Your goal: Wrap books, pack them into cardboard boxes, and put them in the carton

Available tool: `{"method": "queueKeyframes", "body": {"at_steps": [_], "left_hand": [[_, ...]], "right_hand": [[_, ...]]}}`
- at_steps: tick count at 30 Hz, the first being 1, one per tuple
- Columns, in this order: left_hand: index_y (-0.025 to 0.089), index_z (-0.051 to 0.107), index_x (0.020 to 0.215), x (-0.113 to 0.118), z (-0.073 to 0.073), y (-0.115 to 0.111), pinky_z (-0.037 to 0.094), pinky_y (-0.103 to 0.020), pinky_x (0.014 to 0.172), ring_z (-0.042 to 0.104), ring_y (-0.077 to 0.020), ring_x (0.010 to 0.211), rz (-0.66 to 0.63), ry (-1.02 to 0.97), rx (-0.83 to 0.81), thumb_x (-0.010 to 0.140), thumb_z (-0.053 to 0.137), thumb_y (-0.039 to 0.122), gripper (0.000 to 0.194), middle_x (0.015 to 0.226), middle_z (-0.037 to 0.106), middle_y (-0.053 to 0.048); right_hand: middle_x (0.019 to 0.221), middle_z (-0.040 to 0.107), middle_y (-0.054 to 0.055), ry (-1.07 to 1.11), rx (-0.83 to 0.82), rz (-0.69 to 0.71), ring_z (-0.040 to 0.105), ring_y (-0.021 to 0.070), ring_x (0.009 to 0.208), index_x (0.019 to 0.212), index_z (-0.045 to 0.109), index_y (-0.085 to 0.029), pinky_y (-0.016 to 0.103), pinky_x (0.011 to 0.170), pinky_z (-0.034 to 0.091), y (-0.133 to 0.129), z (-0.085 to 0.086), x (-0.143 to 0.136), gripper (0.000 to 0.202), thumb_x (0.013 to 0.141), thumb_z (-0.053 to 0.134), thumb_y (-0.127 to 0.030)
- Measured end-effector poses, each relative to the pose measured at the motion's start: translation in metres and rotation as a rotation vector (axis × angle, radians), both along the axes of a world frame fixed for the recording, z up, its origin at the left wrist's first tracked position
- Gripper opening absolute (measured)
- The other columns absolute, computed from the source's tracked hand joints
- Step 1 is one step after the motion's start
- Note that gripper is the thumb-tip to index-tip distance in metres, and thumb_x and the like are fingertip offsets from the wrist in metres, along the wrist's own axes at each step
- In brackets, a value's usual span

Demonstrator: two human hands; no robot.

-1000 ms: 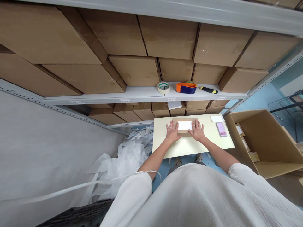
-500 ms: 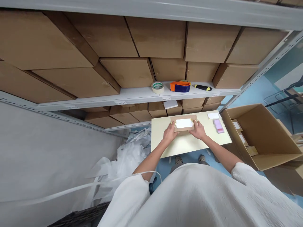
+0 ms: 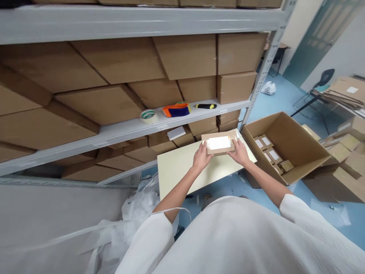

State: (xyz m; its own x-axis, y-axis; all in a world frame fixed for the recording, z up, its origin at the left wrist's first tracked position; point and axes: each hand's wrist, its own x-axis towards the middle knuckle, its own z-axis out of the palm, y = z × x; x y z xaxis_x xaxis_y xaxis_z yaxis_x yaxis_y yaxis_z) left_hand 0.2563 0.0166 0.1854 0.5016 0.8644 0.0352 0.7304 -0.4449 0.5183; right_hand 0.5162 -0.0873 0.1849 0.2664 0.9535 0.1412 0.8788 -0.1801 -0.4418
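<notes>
A small cardboard box point(image 3: 211, 152) with a white label point(image 3: 219, 142) on top is gripped at both ends. My left hand point(image 3: 202, 156) is closed on its left end, thumb over the near edge. On the opposite end, my right hand point(image 3: 238, 152) is closed with its fingers along the side. The box appears to be held over the right part of a pale yellow tabletop point(image 3: 176, 167); whether it touches the surface I cannot tell. Clear tape glints at the label's ends.
A large open carton point(image 3: 296, 144) holding several labelled small boxes stands right of the table. On the shelf edge lie a tape roll point(image 3: 148, 116), an orange-and-blue tape dispenser point(image 3: 176, 110) and a utility knife point(image 3: 205, 106). White packing sheets point(image 3: 139, 203) are heaped at left.
My view has turned to the right, bringing more of the open carton and room into sight. Both hands have moved the box toward the table's right end.
</notes>
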Motion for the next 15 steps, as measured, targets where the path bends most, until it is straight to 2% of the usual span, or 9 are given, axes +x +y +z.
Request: {"method": "queueKeyframes", "body": {"at_steps": [8, 15], "left_hand": [[0.026, 0.018, 0.176, 0.166, 0.007, -0.043, 0.044, -0.051, 0.125, 0.04, -0.0394, 0.161, -0.234, -0.144, 0.029, 0.098, 0.074, 0.047, 0.099, 0.177, 0.036, -0.018], [0.024, 0.02, 0.177, 0.29, 0.016, -0.075, 0.039, -0.05, 0.131, 0.034, -0.0364, 0.165, -0.485, -0.165, -0.022, 0.1, 0.07, 0.043, 0.094, 0.181, 0.032, -0.015]], "right_hand": [[0.167, 0.041, 0.02, 0.013, 0.107, -0.235, 0.048, 0.0422, 0.144, 0.166, 0.042, -0.024, 0.058, 0.12, 0.044, -0.1, 0.017, 0.139, 0.086, 0.092, 0.078, -0.05], [0.17, 0.04, 0.018, 0.007, 0.103, -0.448, 0.049, 0.0421, 0.143, 0.167, 0.042, -0.026, 0.058, 0.117, 0.047, -0.181, 0.024, 0.233, 0.086, 0.092, 0.078, -0.048]]}}
